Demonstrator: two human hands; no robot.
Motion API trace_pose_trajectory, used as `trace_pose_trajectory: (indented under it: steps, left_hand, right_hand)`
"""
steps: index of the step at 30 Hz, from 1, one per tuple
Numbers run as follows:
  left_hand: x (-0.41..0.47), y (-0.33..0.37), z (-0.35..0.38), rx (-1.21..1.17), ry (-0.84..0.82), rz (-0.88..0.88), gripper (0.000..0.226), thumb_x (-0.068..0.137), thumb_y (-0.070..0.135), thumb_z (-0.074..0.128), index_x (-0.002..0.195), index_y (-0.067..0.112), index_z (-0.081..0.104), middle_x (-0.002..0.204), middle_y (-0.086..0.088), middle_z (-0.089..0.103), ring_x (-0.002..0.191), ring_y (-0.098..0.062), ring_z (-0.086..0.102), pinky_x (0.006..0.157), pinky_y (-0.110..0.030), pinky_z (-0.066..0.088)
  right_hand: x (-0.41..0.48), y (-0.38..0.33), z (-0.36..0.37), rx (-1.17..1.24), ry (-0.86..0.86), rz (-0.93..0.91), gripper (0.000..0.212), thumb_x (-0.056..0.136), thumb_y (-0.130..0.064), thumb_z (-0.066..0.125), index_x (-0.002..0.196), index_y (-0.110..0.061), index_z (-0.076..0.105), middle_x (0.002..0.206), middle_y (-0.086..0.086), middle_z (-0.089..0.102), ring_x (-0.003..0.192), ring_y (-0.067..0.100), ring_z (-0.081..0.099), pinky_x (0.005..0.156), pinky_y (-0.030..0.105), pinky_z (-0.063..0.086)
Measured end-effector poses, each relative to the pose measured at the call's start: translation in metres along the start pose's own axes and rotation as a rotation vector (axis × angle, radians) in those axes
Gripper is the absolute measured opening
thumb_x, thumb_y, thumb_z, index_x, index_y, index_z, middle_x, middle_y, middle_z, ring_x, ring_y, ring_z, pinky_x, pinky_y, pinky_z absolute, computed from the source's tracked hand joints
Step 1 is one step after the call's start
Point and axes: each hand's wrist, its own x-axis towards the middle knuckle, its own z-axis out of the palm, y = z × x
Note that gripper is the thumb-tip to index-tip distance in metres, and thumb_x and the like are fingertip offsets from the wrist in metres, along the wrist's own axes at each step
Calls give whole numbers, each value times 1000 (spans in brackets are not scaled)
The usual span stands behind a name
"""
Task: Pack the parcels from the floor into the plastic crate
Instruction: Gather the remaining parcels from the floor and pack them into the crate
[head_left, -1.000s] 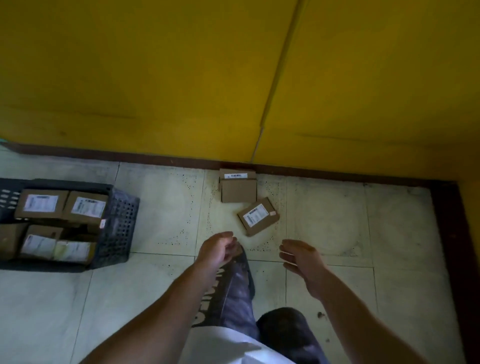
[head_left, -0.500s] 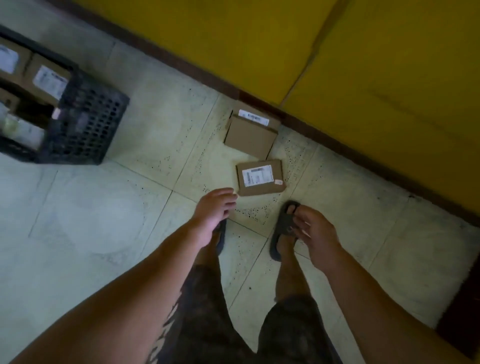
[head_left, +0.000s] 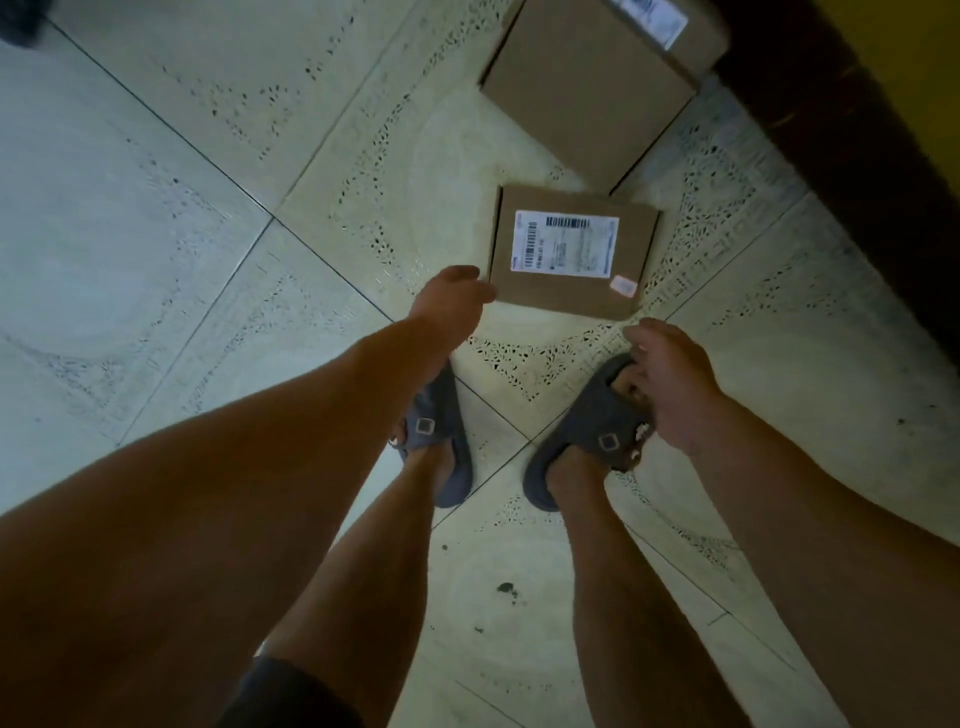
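Labelled parcel (head_left: 569, 291) lies flat on the tiled floor (head_left: 197, 218), white shipping label up. We take it as our reference.

Second parcel (head_left: 587, 88): flat on the floor just beyond the reference, near the far-right corner. We cannot tell if the two touch. It sits against the dark skirting (head_left: 831, 135).

Left hand (head_left: 449, 304): at the near-left corner of the reference. Its fingers point away from us and are foreshortened. One tip overlaps the corner, but we cannot tell their spread or whether they touch it.

Right hand (head_left: 672, 384): near the near-right corner of the reference, apart from it, above the right sandal (head_left: 587, 431). Its fingers (head_left: 636, 338) are loosely curled and hold nothing.
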Motion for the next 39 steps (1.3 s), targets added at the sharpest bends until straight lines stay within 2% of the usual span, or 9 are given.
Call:
trace_pose_trajectory:
  steps: [3,6,9,13,16,20,25,32,39]
  left_hand:
    - [42,-3,13,39,44,21,57,94,18,54,147,19,34,148,-6,42,132,-23,43,93,-23,35]
    - [82,-5,22,86,70,38,57,95,18,50,149,17,30,151,-6,38,135,-24,40,97,-25,35]
    - [96,-7,26,164,28,51,41,95,19,48,135,10,50,130,-6,55,116,-24,54,85,-23,44]
    - [83,-11,28,207,10,70,25,97,17,44,113,9,62,104,-6,59,90,-19,54,61,-17,41]
    - [51,-12,19,156,40,60,30,97,15,44,120,9,61,119,-12,62,104,-28,59,79,-27,44]
    - [-25,-5,-4,-2,18,72,30,94,15,47,119,20,61,114,1,63,104,-15,53,88,-28,38]
    - [-142,26,-48,-74,13,106,34,91,13,51,120,29,59,107,7,60,108,-19,55,101,-39,44]
    - [-316,74,-115,-201,98,279,21,96,10,47,103,28,54,87,19,53,85,-4,49,83,-27,35]
    - [-464,75,-189,-431,231,310,26,96,11,48,116,20,62,120,0,59,116,-23,50,107,-43,38]
  right_hand:
    - [53,-4,16,-47,34,-69,29,84,-36,59,110,-24,64,100,1,60,80,20,50,58,27,36]
    - [98,-5,25,-94,119,-116,33,90,-38,59,116,-17,61,108,6,60,91,23,52,75,32,43]
    - [114,-7,28,-135,181,-116,48,86,-35,63,125,-7,59,116,10,62,91,23,54,62,26,40]
    - [95,-2,22,-129,139,-47,29,83,-26,65,108,-11,67,104,5,64,89,25,57,78,37,52]
    - [59,5,14,-44,93,-56,26,75,-30,68,98,-17,70,105,8,70,79,23,58,58,31,43]
    - [-18,4,-2,-5,42,-92,32,74,-39,72,103,-24,70,105,1,72,98,24,66,88,44,55]
    - [-146,-25,-30,33,42,-157,19,84,-37,70,101,-30,68,102,-11,68,96,12,62,76,30,49]
    - [-313,-81,-63,-105,-55,-299,29,89,-43,64,116,-36,58,123,-6,59,115,21,53,103,47,42]
    - [-455,-141,-67,-183,-136,-483,22,90,-31,63,112,-32,62,115,-4,62,110,20,55,92,40,45]
